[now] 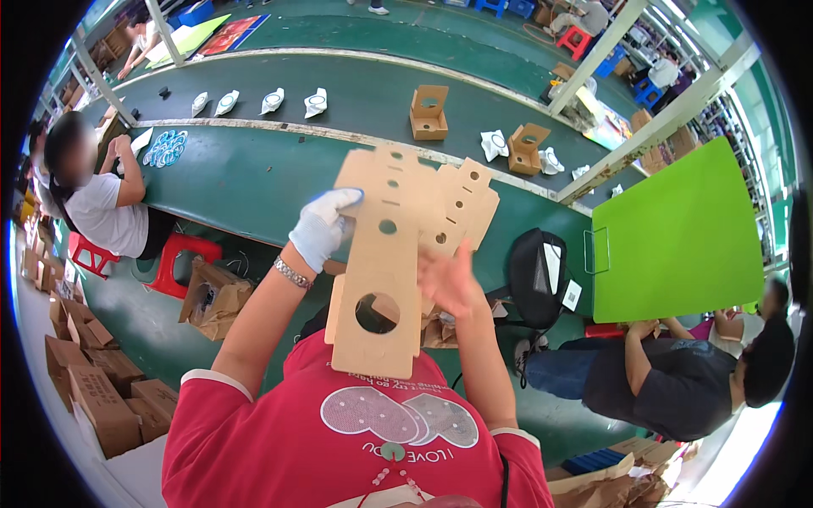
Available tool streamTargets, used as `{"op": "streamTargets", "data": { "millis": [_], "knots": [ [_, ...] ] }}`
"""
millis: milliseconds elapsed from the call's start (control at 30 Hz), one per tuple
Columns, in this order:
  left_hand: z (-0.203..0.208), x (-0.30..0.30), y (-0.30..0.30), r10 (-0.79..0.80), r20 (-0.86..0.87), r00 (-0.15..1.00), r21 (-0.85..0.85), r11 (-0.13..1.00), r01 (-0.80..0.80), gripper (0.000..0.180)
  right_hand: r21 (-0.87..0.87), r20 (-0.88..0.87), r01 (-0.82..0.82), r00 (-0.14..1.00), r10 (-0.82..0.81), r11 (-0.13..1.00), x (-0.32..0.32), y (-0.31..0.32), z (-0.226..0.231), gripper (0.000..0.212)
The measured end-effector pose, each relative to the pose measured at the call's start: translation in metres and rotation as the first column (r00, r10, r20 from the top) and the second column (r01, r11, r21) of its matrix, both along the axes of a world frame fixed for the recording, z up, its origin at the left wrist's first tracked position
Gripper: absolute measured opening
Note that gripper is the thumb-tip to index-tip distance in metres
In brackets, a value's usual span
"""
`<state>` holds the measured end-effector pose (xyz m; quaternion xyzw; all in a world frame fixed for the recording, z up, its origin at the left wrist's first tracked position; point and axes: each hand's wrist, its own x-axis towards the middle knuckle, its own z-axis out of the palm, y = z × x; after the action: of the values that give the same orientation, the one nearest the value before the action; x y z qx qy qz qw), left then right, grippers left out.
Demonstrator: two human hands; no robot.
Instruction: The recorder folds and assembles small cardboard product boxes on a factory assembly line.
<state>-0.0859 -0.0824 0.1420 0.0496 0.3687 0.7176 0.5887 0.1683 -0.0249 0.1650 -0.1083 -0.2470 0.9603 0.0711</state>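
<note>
My left hand [326, 227], in a white glove, grips a flat brown cardboard box blank [381, 269] by its left edge. The sheet is die-cut, with a large round hole near my shirt, smaller round holes farther up and short slits. Beside its right edge is my bare right hand [450, 278], blurred, its fingers stretched out and apart; whether it touches the cardboard is unclear. Behind the held blank, more flat cardboard blanks [478, 199] with round holes lie at the edge of the green bench [262, 182].
On the conveyor belt [364, 89] stand open cardboard boxes [429, 123] and several white-wrapped items [315, 102]. A black backpack [536, 278] and a bright green board [682, 237] are to the right. A seated person [106, 190] works at left; another person [669, 372] is at right.
</note>
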Motion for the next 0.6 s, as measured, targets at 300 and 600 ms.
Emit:
{"op": "streamTargets", "data": {
  "millis": [300,600],
  "knots": [
    [-0.037,0.088,-0.027,-0.219,-0.850,0.480,-0.128,0.968,0.216,0.062,0.274,0.367,0.460,0.761,-0.535,0.844,-0.003,0.059,-0.073,0.073],
    [-0.024,0.076,-0.030,-0.096,-0.457,0.884,0.134,0.975,0.175,0.057,0.649,0.154,0.369,0.793,-0.590,0.666,-0.004,0.005,-0.024,0.087]
  ]
}}
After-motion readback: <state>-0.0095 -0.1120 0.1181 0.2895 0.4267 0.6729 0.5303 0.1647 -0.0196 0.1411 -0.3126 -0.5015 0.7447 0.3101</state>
